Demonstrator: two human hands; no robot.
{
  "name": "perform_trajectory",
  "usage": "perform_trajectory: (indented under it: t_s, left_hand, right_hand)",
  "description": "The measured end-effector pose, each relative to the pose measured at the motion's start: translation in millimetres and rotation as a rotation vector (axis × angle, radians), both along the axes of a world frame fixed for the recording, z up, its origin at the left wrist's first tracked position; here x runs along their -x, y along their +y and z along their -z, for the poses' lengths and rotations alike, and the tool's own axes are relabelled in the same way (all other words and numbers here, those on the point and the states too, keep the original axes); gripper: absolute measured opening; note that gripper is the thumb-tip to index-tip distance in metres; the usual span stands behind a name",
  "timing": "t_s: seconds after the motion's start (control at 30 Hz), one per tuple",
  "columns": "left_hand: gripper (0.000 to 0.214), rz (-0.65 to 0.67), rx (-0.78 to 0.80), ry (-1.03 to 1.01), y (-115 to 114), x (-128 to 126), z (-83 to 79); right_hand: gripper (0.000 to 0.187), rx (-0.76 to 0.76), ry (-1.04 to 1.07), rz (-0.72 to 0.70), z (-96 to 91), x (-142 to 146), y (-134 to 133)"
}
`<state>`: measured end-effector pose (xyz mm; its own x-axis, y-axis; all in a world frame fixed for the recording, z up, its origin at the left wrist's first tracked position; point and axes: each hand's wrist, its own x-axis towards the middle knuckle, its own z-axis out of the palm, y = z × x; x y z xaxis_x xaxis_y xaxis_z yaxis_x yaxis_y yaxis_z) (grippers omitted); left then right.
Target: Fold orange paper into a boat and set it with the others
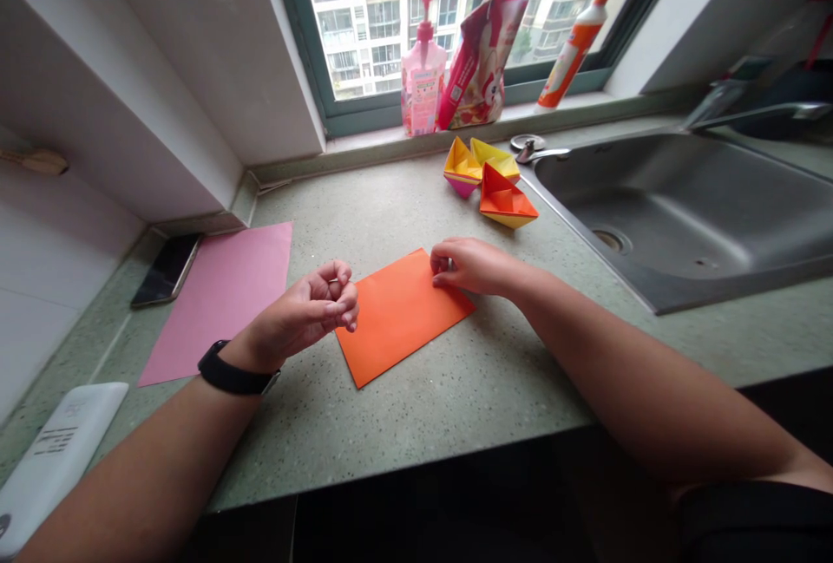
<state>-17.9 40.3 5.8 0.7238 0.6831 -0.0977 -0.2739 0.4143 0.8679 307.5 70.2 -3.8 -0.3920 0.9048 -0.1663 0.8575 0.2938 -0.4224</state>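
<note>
A folded orange paper sheet (400, 314) lies flat on the speckled green counter (455, 389). My left hand (312, 311) rests at the sheet's left edge with its fingers curled loosely into a fist, nothing visible inside; a black watch sits on that wrist. My right hand (469, 266) lies on the sheet's far right corner, fingers curled and pressing down on the paper's edge. Three folded paper boats stand further back: an orange one (506, 199), a yellow one (496, 159) and a yellow-and-pink one (462, 169).
A pink paper sheet (221, 298) and a dark phone (167, 270) lie at left. A white device (58, 450) sits near left. The steel sink (683, 216) fills the right. On the sill stand a pink pump bottle (423, 77), a red pouch (485, 51) and an orange-and-white bottle (576, 42).
</note>
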Motion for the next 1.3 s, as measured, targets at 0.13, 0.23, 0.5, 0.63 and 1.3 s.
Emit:
perform_trajectory:
  t_s: [0.13,0.23,0.5,0.63,1.3]
  left_hand:
    - [0.045,0.001,-0.035,0.006,-2,-2,-2.3]
    - [0.045,0.010,-0.054,0.012,-3,-3,-4.0]
    - [0.038,-0.007,-0.074,0.005,-1,-2,-0.5]
    - [0.027,-0.084,-0.081,-0.021,1,-3,-1.0]
    - [0.032,0.113,-1.488,0.856,8,22,-18.6]
  right_hand:
    - [0.009,-0.001,-0.003,-0.001,0.2,0,0]
    - [0.010,-0.007,0.006,-0.002,1.5,-1,0]
    - [0.011,-0.039,0.051,-0.010,5.6,-3,1]
    - [0.011,-0.053,0.055,-0.011,7.6,-4,1]
    - [0.010,-0.178,0.103,0.028,18.4,-1,0]
